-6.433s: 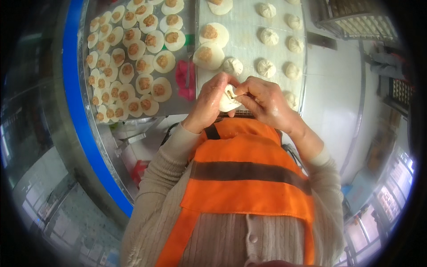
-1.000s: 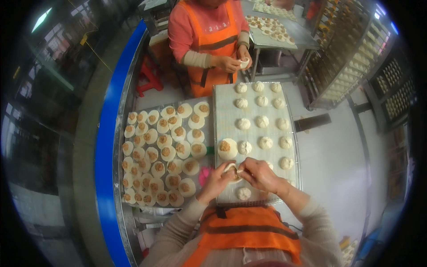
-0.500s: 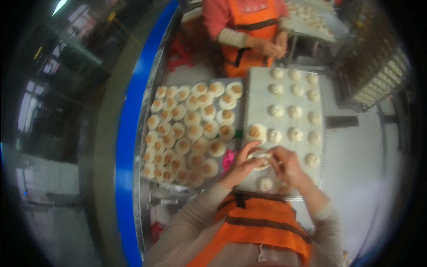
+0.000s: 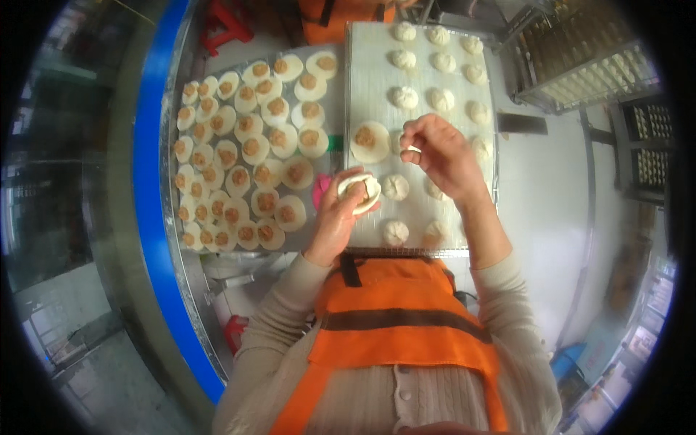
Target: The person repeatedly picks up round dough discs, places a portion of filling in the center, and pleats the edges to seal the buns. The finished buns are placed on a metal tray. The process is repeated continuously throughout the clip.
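Observation:
My left hand (image 4: 337, 221) holds a round dough wrapper (image 4: 371, 190) with brown filling, its edge partly raised and my thumb over the filling. My right hand (image 4: 449, 156) is above the tray, fingers curled with a gap between thumb and fingertips and nothing visible between them. Just left of it, a flat filled wrapper (image 4: 370, 143) lies on the lined tray (image 4: 373, 80). Pleated white buns stand around it in rows, among them a near bun (image 4: 396, 233) and one beyond it (image 4: 395, 187). My right hand partly hides another bun.
Many flat filled wrappers (image 4: 250, 125) cover the metal surface to the left, beside a blue edge (image 4: 156, 145). A pink item (image 4: 321, 190) lies between surface and tray. Across stands a person in an orange apron (image 4: 337, 27). Racks (image 4: 594, 76) with trays of buns are at the right.
Both hands were together on a piece of dough. Now my right hand has moved away, forward and right, while my left holds a wrapper. The view has shifted too.

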`<state>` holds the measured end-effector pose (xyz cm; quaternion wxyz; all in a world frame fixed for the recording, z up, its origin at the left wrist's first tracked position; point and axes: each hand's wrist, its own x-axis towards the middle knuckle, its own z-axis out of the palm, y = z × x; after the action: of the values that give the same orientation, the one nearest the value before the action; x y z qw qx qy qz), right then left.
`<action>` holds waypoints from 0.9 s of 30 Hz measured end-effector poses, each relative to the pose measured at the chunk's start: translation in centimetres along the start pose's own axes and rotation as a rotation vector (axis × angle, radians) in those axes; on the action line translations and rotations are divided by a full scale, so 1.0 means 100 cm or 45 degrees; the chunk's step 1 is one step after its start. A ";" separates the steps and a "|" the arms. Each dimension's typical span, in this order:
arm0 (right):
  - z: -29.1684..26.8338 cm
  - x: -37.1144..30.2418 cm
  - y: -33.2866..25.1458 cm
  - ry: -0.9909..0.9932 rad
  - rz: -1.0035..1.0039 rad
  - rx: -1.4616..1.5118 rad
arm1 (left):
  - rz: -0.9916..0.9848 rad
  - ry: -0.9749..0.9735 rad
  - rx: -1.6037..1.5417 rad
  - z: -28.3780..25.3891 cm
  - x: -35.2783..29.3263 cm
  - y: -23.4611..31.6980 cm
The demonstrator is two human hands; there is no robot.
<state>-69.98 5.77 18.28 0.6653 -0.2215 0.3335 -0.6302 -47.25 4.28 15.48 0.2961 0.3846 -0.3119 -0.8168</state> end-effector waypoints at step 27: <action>-0.034 0.025 0.004 -0.175 -0.202 0.718 | -0.109 0.171 0.232 -0.011 -0.003 0.005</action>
<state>-72.20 3.80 15.28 0.6704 -0.0956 0.0811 -0.7313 -46.12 3.88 15.43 0.2449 0.4768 -0.3473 -0.7694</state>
